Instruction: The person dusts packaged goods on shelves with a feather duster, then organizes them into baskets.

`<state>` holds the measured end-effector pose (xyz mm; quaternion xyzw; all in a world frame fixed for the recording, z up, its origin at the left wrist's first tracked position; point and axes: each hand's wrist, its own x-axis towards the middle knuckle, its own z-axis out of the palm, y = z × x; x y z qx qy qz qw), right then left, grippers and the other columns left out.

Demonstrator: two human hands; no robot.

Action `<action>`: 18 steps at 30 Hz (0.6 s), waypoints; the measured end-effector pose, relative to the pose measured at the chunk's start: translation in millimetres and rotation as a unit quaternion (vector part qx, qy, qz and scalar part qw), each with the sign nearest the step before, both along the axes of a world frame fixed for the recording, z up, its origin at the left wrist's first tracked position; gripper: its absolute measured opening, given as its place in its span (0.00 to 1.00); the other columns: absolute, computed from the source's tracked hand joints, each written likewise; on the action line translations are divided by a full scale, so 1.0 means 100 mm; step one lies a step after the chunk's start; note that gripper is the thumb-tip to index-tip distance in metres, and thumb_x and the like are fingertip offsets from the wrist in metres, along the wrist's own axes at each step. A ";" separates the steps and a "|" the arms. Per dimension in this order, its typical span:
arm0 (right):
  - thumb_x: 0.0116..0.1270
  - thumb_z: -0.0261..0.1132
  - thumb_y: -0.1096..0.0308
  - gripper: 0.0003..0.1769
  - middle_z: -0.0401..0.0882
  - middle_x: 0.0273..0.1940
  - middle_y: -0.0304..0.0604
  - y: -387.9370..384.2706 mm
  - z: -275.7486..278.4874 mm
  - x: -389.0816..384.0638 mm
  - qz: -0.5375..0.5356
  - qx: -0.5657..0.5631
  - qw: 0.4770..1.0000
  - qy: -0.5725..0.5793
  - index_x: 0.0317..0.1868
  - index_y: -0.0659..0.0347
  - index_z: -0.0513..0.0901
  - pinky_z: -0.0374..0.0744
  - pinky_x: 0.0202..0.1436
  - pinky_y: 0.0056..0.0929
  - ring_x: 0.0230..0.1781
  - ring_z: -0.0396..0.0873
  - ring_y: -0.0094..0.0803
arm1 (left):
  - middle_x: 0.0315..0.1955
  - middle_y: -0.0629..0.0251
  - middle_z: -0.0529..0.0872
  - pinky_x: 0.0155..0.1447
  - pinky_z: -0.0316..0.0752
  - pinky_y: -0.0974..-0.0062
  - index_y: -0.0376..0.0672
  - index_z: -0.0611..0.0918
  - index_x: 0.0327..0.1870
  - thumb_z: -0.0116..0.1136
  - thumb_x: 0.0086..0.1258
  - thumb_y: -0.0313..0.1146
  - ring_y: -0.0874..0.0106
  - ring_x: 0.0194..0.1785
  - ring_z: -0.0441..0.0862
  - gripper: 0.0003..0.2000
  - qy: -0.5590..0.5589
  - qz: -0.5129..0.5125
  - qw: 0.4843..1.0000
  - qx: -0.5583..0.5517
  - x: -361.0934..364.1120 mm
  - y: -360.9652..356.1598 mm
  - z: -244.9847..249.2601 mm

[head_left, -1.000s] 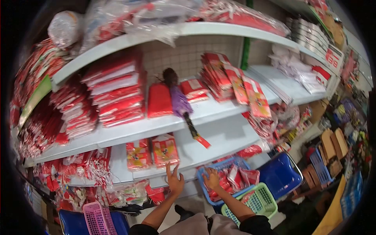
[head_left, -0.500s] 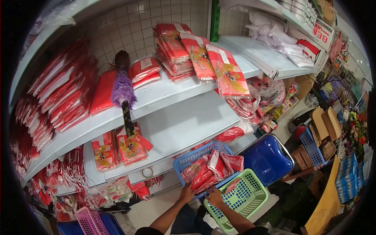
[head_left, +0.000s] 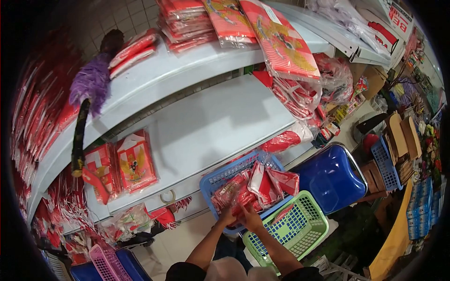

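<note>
A blue basket [head_left: 209, 187] holds several plastic-wrapped red-and-white packets [head_left: 261, 185]. Both hands reach into its near side, close together. My left hand [head_left: 228, 216] has its fingers curled at the near edge of a red packet [head_left: 243, 197]. From the other side my right hand [head_left: 252, 219] closes on the same packet, its fingertips partly hidden among the wrappers. A green basket [head_left: 307, 229] stands against the blue one, below my right forearm, with a small red-and-white packet [head_left: 282, 213] inside.
A blue-seated chair [head_left: 330, 178] stands right of the baskets. Shelves [head_left: 206, 126] ahead carry red packets [head_left: 136, 161] and, on the upper level, a purple duster [head_left: 91, 82]. A pink basket [head_left: 108, 264] sits low at the left.
My view has tilted down and closer to the shelf. Both hands have moved farther into the blue basket and nearer each other, onto the red packet.
</note>
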<state>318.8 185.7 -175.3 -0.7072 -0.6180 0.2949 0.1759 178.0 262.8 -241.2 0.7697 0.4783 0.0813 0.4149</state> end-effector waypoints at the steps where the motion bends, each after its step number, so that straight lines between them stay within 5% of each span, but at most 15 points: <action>1: 0.50 0.64 0.60 0.42 0.55 0.60 0.69 0.00 0.01 0.00 -0.003 -0.033 0.999 -0.010 0.66 0.36 0.56 0.75 0.49 0.45 0.51 0.69 0.63 | 0.46 0.45 0.77 0.55 0.70 0.65 0.33 0.73 0.49 0.58 0.52 0.29 0.55 0.51 0.75 0.21 0.008 -0.031 0.999 -0.032 0.01 -0.01 0.01; 3: 0.49 0.65 0.59 0.39 0.55 0.61 0.69 0.01 0.03 -0.05 0.002 -0.013 0.999 -0.051 0.64 0.40 0.62 0.75 0.50 0.45 0.51 0.69 0.61 | 0.39 0.50 0.81 0.50 0.73 0.65 0.34 0.77 0.42 0.56 0.51 0.27 0.57 0.45 0.79 0.15 0.026 -0.092 0.991 -0.095 -0.01 -0.04 0.12; 6: 0.46 0.65 0.59 0.32 0.58 0.58 0.70 0.00 -0.06 -0.12 -0.027 0.047 0.996 -0.073 0.56 0.47 0.71 0.76 0.46 0.45 0.47 0.72 0.59 | 0.36 0.54 0.82 0.48 0.74 0.66 0.35 0.80 0.38 0.55 0.51 0.25 0.58 0.43 0.80 0.12 -0.053 -0.035 0.951 -0.302 -0.07 0.06 0.06; 9: 0.45 0.64 0.59 0.27 0.62 0.56 0.68 -0.02 -0.23 -0.16 -0.060 0.096 0.990 -0.084 0.50 0.54 0.75 0.77 0.44 0.45 0.44 0.73 0.58 | 0.39 0.54 0.82 0.49 0.74 0.66 0.36 0.80 0.39 0.53 0.52 0.24 0.59 0.44 0.79 0.12 -0.230 0.127 0.898 -0.353 -0.11 0.21 -0.19; 13: 0.44 0.64 0.59 0.27 0.65 0.56 0.64 -0.01 -0.32 -0.20 -0.081 0.099 0.987 -0.095 0.48 0.58 0.76 0.77 0.43 0.44 0.44 0.73 0.56 | 0.50 0.45 0.76 0.61 0.66 0.68 0.32 0.73 0.52 0.56 0.52 0.27 0.56 0.56 0.73 0.23 -0.096 0.155 0.983 -0.026 -0.06 0.39 -0.48; 18: 0.43 0.64 0.57 0.29 0.65 0.56 0.63 -0.02 -0.28 -0.19 -0.076 0.091 0.988 -0.104 0.49 0.60 0.75 0.77 0.44 0.44 0.46 0.72 0.55 | 0.52 0.43 0.74 0.62 0.64 0.67 0.30 0.66 0.59 0.63 0.50 0.35 0.57 0.57 0.71 0.34 0.053 0.136 0.989 0.031 0.01 0.37 -0.62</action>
